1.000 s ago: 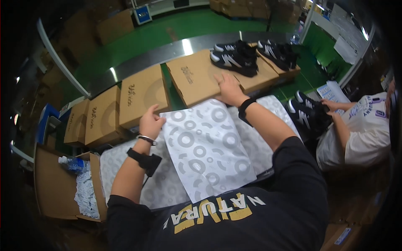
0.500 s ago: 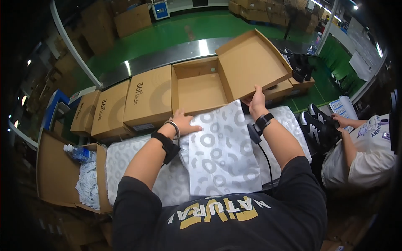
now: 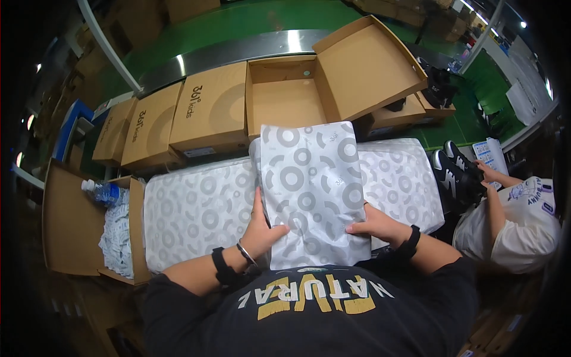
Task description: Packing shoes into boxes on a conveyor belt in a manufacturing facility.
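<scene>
A sheet of silver-white wrapping paper with grey rings and arcs lies in front of my chest, over other patterned paper. My left hand grips its left side, the thumb on top and the fingers along the edge and partly hidden. On the right side my right hand holds it the same way, thumb on top and fingers mostly out of sight beneath. Just beyond the sheet stands an open brown shoebox with nothing visible inside. Its lid is tipped back to the right.
Closed shoeboxes stand in a row to the left. Stacks of patterned paper flank me. A carton at left holds small white packets and a water bottle. At right, a co-worker's hands are by black shoes.
Both hands have come back from the open shoebox and its lid to the sides of the paper. The lid has been let go and stays open. The view has shifted slightly.
</scene>
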`<state>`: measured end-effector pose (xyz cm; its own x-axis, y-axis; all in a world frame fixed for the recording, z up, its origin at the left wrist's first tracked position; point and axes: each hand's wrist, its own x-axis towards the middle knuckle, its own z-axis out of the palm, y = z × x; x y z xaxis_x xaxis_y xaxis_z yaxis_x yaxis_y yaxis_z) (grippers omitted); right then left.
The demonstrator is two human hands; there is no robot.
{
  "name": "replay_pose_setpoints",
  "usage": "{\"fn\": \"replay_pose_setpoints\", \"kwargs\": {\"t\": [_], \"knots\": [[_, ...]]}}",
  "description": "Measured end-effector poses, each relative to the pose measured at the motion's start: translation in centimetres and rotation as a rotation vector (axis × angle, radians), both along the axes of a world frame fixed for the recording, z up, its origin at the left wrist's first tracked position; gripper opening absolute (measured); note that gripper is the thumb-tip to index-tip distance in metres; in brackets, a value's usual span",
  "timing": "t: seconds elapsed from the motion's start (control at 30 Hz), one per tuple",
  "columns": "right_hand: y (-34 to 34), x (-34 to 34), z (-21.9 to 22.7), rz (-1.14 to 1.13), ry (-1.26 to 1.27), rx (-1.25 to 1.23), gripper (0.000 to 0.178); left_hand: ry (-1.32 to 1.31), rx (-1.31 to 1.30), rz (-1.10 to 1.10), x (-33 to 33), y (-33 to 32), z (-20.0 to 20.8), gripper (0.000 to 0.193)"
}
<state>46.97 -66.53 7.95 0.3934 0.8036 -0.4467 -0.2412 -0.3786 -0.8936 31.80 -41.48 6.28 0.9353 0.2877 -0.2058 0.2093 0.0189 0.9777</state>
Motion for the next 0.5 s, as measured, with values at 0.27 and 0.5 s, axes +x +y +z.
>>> {"fn": "replay_pose_setpoints", "kwargs": {"t": [0.27, 0.5], "knots": [[6.8, 4.3, 8.5, -0.209, 0.115, 0.289, 0.072, -0.196, -0.298, -0.149, 8.6, 7.7, 11.0, 0.082], [16.1, 18.1, 6.8, -0.375, 0.24, 0.277, 0.037, -0.011, -0.321, -0.006, 24.1, 17.9, 8.5, 0.041]]}}
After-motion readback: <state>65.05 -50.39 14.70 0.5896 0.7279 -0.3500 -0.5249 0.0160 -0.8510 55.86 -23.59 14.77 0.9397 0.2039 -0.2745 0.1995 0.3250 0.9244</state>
